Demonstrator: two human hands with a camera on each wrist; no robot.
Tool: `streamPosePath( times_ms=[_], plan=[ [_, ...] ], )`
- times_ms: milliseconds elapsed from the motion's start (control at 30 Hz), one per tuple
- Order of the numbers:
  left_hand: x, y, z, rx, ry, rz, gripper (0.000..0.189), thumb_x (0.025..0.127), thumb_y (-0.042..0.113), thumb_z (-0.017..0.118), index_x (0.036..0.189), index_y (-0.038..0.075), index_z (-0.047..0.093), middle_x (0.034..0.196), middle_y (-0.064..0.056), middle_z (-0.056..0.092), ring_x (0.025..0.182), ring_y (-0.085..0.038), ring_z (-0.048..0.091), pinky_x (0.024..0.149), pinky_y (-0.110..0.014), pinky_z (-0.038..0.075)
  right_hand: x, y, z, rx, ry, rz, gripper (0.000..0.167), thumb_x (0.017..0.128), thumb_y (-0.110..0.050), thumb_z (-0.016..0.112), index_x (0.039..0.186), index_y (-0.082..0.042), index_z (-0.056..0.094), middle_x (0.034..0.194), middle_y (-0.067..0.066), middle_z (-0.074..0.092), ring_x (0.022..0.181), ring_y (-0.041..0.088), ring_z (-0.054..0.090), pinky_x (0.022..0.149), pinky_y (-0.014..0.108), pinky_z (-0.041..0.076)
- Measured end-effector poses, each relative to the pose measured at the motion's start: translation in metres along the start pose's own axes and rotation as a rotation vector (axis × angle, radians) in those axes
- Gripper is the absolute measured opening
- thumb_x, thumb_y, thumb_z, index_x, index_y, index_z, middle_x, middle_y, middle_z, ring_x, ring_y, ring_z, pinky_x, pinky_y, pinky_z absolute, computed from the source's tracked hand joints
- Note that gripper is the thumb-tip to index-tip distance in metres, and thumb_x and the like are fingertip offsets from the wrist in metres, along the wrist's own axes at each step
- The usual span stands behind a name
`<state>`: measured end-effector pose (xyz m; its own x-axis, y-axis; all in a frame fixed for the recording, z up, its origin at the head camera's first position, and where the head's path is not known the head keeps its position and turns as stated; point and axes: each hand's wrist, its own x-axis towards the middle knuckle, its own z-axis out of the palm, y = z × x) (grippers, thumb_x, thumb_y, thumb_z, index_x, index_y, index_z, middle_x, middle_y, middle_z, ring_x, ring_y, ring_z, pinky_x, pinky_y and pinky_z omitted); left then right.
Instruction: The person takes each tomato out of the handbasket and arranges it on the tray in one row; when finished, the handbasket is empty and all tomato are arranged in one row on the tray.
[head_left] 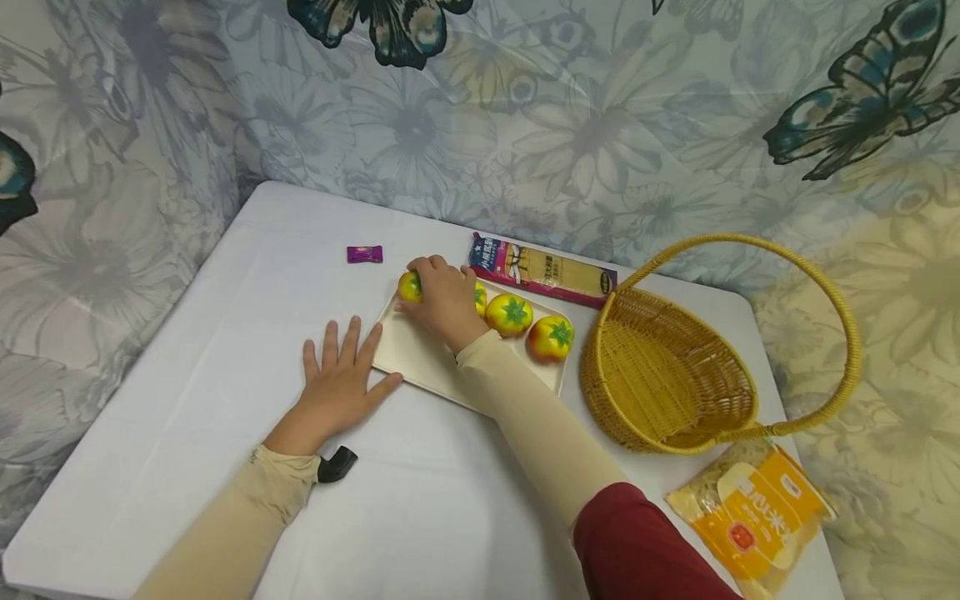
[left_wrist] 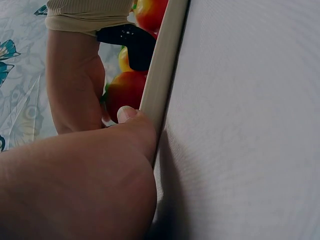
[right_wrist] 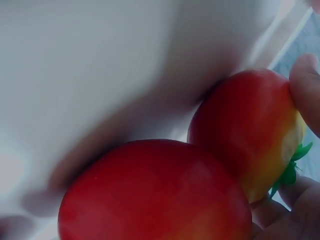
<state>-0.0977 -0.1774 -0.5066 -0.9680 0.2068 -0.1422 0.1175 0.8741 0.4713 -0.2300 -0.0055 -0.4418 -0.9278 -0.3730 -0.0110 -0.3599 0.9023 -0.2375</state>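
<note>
At the left end of a cream rectangular tray [head_left: 412, 350], my right hand [head_left: 446, 304] grips a red-and-yellow tomato [head_left: 409, 287] with a green leafy top. In the right wrist view, thumb and fingers lie around that tomato [right_wrist: 245, 125], and another tomato [right_wrist: 155, 195] sits right beside it. Farther right in the tray are more tomatoes [head_left: 509, 314], one partly covered by my right hand. My left hand [head_left: 337, 396] rests on the white table with its fingers spread. Its thumb [left_wrist: 135, 122] lies at the tray's near rim [left_wrist: 162, 65].
A purple wrapped sweet [head_left: 364, 254] lies behind the left hand. Behind the tray is a long packet of noodles [head_left: 551, 268]. A wicker basket [head_left: 592, 367] with a tall handle stands at the right, with an orange-labelled food bag [head_left: 757, 517] in front of it.
</note>
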Motion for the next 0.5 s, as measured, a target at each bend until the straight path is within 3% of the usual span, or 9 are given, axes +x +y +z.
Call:
streamPosePath(
  times_ms=[167,300,500],
  plan=[
    [0.001,0.0,-0.001,0.0,0.001,0.006,0.093,0.106,0.069,0.042,0.172,0.014,0.006,0.175,-0.021,-0.009,0.156,-0.046,-0.023,0.115,-0.07,-0.021,-0.003,-0.001,0.0,-0.009,0.025,0.031,0.072,0.092,-0.058,0.077,0.151,-0.021,0.057,0.151,0.003,0.059,0.141,0.033,0.045,0.119,0.06,0.019],
    [0.0,0.001,-0.001,-0.001,-0.003,0.003,0.094,0.106,0.068,0.043,0.172,0.013,0.006,0.175,-0.022,-0.01,0.156,-0.046,-0.024,0.114,-0.07,-0.022,-0.006,0.0,0.002,-0.004,0.026,0.069,0.083,0.092,-0.061,0.075,0.161,-0.022,0.048,0.162,0.002,0.05,0.152,0.037,0.032,0.123,0.063,0.007],
    [-0.001,0.002,-0.004,-0.005,-0.006,0.001,0.092,0.107,0.067,0.043,0.172,0.013,0.007,0.175,-0.022,-0.009,0.156,-0.047,-0.023,0.114,-0.071,-0.021,-0.011,-0.001,0.001,0.013,0.069,0.056,0.092,0.094,-0.066,0.07,0.168,-0.023,0.033,0.171,0.005,0.035,0.157,0.037,0.024,0.123,0.065,0.008]
  ],
)
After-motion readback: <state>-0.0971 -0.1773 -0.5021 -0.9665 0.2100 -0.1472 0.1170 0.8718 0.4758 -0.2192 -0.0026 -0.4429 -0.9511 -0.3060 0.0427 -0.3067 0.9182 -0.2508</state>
